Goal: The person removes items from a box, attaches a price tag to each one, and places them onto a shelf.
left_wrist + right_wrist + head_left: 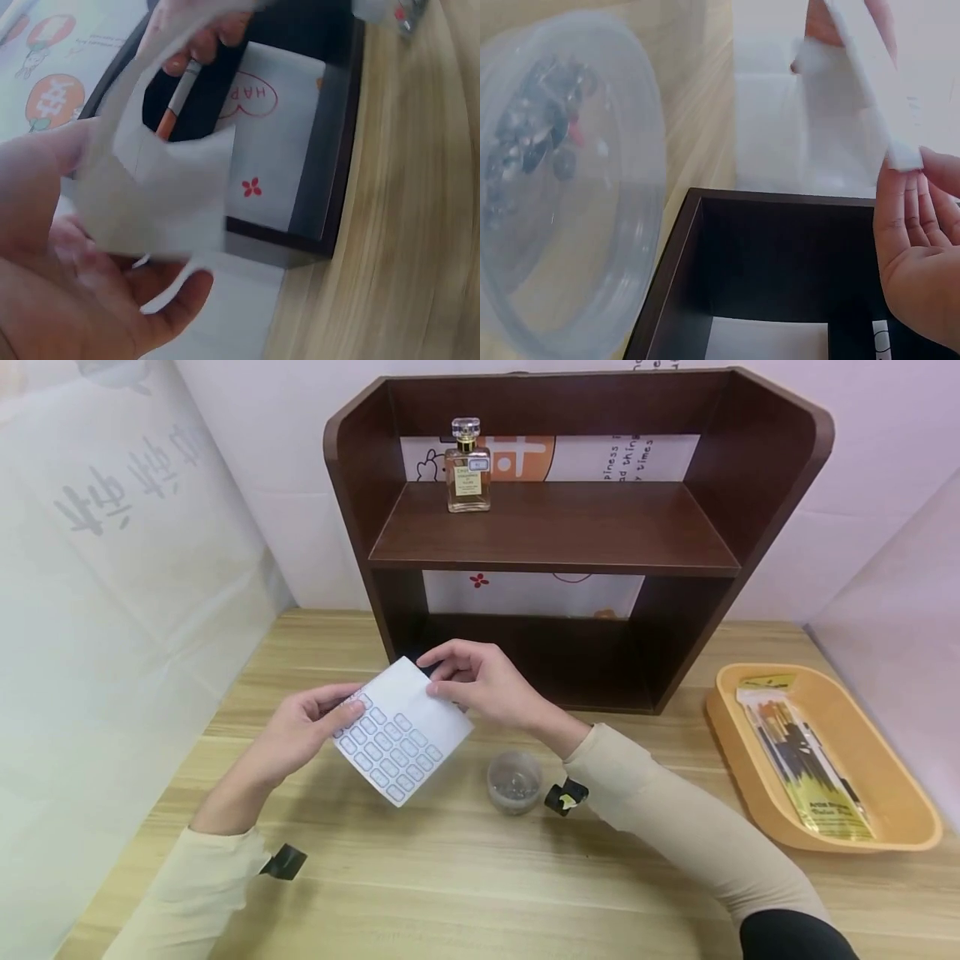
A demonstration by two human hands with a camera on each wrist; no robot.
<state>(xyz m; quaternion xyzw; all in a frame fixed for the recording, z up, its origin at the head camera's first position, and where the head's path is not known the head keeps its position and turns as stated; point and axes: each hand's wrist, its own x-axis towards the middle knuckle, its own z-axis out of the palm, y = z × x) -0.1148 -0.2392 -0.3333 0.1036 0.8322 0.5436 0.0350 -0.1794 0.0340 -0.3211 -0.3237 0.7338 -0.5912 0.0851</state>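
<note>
**Label sheet [402,731] pinched from both sides, bottle looks sorted**

So, starting on the left: the left grip [300,727] is grasping the sheet by its left edge, thumb laid over the printed face, fingers mostly behind. The sheet is up in the air and tilted, above the bench [420,893]. Rows of blue-outlined labels [400,757] fill its lower left part, while the upper right part is bare. My guess is some got peeled off there, but can't swear to it.

Up on the rack [585,522], upper shelf, left side, a perfume bottle [468,497] stands upright with a small blue-edged sticker [478,464] on its front. Looks like the same kind as on the sheet, so I'd call that one done.

Then the right grip [487,685]: thumb and fingers pinch the sheet's upper right edge, so the sheet sits between both grips, touching each. Can't tell if a label is actually coming loose.

Just below it on the bench is a clear tub [514,808] of small bits, and far right an orange tray [892,768] holding a brush pack [806,760]. I don't spot a matching sticker on those, so I'd reckon there's labelling left.
</note>
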